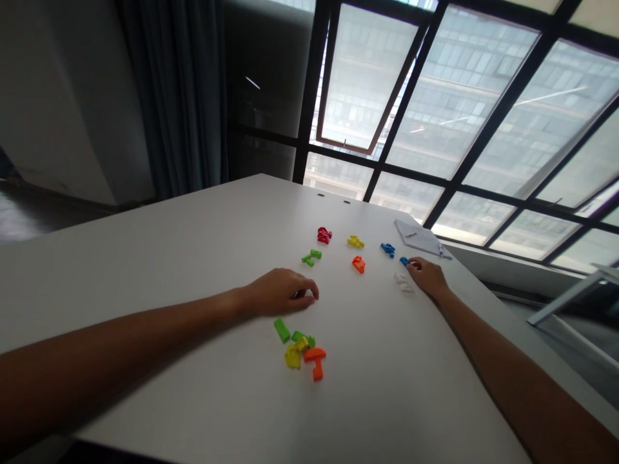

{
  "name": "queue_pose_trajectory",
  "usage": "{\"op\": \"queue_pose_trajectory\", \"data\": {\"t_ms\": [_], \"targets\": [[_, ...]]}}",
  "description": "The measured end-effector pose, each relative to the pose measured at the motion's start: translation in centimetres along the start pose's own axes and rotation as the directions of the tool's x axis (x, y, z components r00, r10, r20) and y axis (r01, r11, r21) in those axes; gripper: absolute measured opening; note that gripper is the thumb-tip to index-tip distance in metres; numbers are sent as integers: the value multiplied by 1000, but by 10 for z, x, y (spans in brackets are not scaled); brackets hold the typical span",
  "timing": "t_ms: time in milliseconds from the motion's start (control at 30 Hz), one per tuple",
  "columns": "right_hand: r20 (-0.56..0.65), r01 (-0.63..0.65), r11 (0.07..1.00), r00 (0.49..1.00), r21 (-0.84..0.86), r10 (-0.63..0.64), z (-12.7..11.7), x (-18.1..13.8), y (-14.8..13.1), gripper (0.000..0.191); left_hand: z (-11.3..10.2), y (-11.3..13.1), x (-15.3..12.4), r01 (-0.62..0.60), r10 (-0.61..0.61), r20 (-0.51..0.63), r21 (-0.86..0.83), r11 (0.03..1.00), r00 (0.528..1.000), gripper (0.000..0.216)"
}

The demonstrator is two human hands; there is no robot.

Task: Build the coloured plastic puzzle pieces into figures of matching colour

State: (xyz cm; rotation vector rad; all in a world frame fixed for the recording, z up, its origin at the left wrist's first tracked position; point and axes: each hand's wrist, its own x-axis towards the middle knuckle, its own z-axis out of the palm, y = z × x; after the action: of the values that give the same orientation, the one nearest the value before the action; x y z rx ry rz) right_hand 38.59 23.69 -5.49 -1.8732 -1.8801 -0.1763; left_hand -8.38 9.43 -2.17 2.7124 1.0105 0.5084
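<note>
The left hand point(279, 292) is held curled on the table point(145, 258) — its grip cannot be told; a blue plastic piece point(404, 261) is touched by the right hand point(428, 277) — grip equally uncertain.

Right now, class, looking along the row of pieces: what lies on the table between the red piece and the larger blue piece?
A yellow plastic piece lies between the red piece and the larger blue piece, as the head view shows.
</note>
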Motion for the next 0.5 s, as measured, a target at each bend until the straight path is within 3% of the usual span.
{"op": "queue_pose_trajectory", "data": {"t_ms": [167,267,400,500], "targets": [[20,62,998,998,14,-62,12,19,-10,49,0,1,0,12,-12,-16,-10,1000,1000,22],[-31,51,998,998,37,-50,15,18,-13,60,1,1,-1,11,-11,-13,-24,1000,1000,23],[-168,11,998,986,67,1,5,11,-20,50,1,1,-1,3,-3,-7,-35,999,1000,23],[-270,44,995,963,91,-18,-11,5,-44,40,1,1,-1,8,-8,0,-37,999,1000,22]]}}
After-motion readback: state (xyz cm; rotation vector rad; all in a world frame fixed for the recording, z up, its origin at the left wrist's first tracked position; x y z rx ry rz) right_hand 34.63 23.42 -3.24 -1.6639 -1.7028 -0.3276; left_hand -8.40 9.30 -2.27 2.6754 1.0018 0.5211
